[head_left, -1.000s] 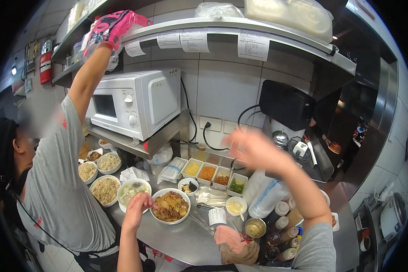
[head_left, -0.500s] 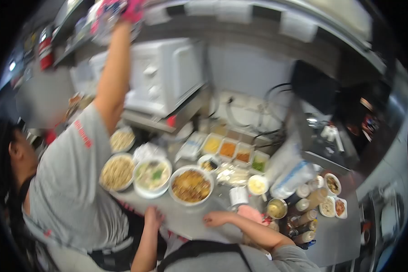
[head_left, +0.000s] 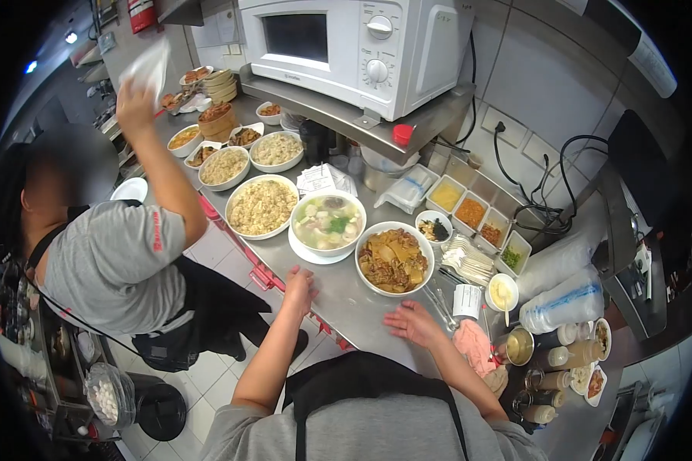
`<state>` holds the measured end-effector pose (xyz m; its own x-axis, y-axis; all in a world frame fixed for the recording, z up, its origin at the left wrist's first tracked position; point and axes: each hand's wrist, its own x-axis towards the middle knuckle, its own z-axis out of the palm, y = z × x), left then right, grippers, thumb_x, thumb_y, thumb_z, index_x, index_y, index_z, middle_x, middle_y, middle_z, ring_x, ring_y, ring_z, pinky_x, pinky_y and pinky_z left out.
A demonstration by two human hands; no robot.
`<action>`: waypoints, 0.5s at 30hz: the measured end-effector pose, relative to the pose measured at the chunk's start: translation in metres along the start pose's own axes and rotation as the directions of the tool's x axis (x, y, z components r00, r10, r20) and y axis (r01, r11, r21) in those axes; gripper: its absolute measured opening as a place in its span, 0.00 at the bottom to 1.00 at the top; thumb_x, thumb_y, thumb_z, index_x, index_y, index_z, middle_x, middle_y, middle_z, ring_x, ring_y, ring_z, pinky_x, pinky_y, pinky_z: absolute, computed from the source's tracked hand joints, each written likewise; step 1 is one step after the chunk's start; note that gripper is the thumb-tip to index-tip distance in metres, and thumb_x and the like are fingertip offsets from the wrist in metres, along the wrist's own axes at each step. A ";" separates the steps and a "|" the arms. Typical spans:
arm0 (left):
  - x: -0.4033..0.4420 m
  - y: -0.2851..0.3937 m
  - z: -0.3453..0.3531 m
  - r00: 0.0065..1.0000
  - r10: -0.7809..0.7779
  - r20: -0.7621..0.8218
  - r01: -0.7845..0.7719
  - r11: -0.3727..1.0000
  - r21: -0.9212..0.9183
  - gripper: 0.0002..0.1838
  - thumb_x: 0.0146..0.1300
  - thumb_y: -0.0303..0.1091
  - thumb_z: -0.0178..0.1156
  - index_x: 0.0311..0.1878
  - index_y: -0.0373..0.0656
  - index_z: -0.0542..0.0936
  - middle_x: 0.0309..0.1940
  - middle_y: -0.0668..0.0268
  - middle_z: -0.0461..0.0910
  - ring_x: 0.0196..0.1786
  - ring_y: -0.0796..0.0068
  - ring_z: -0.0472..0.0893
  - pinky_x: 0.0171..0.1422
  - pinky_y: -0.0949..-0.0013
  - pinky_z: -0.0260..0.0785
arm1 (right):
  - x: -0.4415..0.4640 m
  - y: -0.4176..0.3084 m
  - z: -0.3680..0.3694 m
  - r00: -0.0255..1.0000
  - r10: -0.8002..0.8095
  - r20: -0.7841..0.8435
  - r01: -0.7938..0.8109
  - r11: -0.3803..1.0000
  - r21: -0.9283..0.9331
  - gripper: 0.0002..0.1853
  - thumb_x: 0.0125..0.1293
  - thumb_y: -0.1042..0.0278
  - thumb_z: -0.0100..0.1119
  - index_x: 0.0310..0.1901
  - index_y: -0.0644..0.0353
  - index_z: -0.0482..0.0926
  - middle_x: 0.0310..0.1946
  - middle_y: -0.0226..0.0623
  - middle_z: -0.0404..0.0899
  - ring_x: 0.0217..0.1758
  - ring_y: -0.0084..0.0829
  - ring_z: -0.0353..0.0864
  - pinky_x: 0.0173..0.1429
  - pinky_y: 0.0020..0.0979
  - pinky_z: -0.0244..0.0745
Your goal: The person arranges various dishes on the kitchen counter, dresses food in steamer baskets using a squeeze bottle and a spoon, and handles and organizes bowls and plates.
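My left hand [head_left: 300, 290] rests by the counter's front edge, fingers loosely extended, holding nothing. Just beyond it stands a bowl of soup [head_left: 329, 222] with green garnish, set on a white plate [head_left: 315, 254]. My right hand [head_left: 415, 324] is open over the steel counter [head_left: 344, 302], its fingers apart and nothing in them. Nearest to that hand is a white bowl of brown braised food [head_left: 394, 260]. Metal tongs [head_left: 442, 309] and a pink cloth [head_left: 473, 346] lie to its right.
At my left a co-worker [head_left: 123, 261] raises a white, thin item [head_left: 148, 69]. Several rice bowls [head_left: 262, 206] line the counter. A microwave [head_left: 354, 46] sits on the shelf above. Topping containers [head_left: 470, 211], bottles [head_left: 550, 357] and a plastic cup stack [head_left: 565, 300] crowd the right.
My view has tilted down and sharpened. The co-worker's arm has come down from the high shelf and now holds a white item. My hands stay near the counter edge, the right one now more spread.
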<state>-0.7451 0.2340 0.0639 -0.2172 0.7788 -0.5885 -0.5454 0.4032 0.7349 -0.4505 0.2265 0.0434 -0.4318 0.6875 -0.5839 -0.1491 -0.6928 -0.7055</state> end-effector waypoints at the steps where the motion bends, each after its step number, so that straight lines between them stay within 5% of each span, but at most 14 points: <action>1: 0.000 -0.003 0.001 0.996 -0.038 0.085 0.032 0.997 0.076 0.38 0.59 0.29 0.50 0.70 0.47 0.44 0.59 0.56 0.63 0.59 0.60 0.67 0.57 0.52 0.63 | 0.004 -0.006 0.001 0.998 -0.029 -0.053 0.034 0.995 0.092 0.25 0.65 0.64 0.52 0.59 0.59 0.53 0.46 0.49 0.74 0.49 0.41 0.78 0.44 0.41 0.77; 3: -0.002 -0.009 0.013 0.947 -0.180 0.267 0.120 0.966 0.229 0.37 0.61 0.32 0.49 0.70 0.46 0.43 0.49 0.57 0.74 0.45 0.62 0.79 0.50 0.58 0.71 | 0.015 -0.023 0.001 0.995 -0.080 -0.054 0.084 0.993 0.087 0.26 0.63 0.67 0.51 0.59 0.56 0.53 0.45 0.49 0.74 0.47 0.41 0.79 0.42 0.41 0.78; 6: -0.004 -0.018 0.045 0.888 -0.307 0.341 0.146 0.893 0.425 0.38 0.62 0.34 0.50 0.70 0.46 0.41 0.50 0.55 0.73 0.44 0.61 0.80 0.47 0.59 0.73 | 0.040 -0.029 -0.003 0.992 -0.089 -0.087 0.098 0.990 0.105 0.30 0.58 0.73 0.50 0.61 0.53 0.51 0.46 0.48 0.74 0.43 0.41 0.81 0.39 0.39 0.79; 10: 0.015 -0.022 0.058 0.977 -0.041 0.209 -0.092 0.804 0.588 0.37 0.66 0.44 0.48 0.69 0.45 0.40 0.50 0.54 0.72 0.43 0.58 0.80 0.45 0.57 0.76 | 0.019 -0.029 -0.012 0.989 -0.070 -0.133 0.067 0.997 -0.033 0.35 0.51 0.77 0.48 0.63 0.53 0.50 0.45 0.48 0.75 0.37 0.42 0.82 0.36 0.39 0.80; 11: 0.017 -0.019 0.055 0.959 -0.098 0.267 -0.081 0.806 0.586 0.36 0.66 0.46 0.47 0.69 0.46 0.41 0.50 0.54 0.73 0.42 0.58 0.81 0.43 0.58 0.77 | 0.003 -0.031 -0.015 0.994 -0.084 -0.072 0.076 0.992 -0.097 0.29 0.57 0.73 0.47 0.62 0.58 0.53 0.43 0.51 0.77 0.35 0.42 0.83 0.37 0.38 0.81; 13: 0.011 -0.015 0.045 0.902 -0.220 0.372 -0.047 0.805 0.591 0.35 0.67 0.49 0.45 0.69 0.46 0.42 0.50 0.53 0.73 0.40 0.58 0.81 0.39 0.61 0.79 | -0.019 -0.054 -0.031 0.990 0.140 -0.015 -0.134 0.907 -0.400 0.25 0.61 0.68 0.46 0.60 0.62 0.56 0.40 0.52 0.78 0.34 0.42 0.83 0.38 0.36 0.81; 15: 0.023 -0.030 0.033 0.805 -0.362 0.470 -0.085 0.713 0.696 0.33 0.67 0.50 0.44 0.68 0.46 0.45 0.50 0.50 0.73 0.38 0.57 0.82 0.34 0.65 0.80 | -0.043 -0.092 -0.037 0.958 0.261 -0.117 -0.268 0.676 -0.687 0.22 0.67 0.60 0.44 0.55 0.69 0.65 0.36 0.53 0.80 0.31 0.38 0.83 0.36 0.31 0.80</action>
<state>-0.7070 0.2552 0.0394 0.4030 0.7067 -0.5815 0.1926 0.5556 0.8088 -0.3849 0.2688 0.1184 -0.3488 0.5029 -0.7908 0.6260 -0.5029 -0.5960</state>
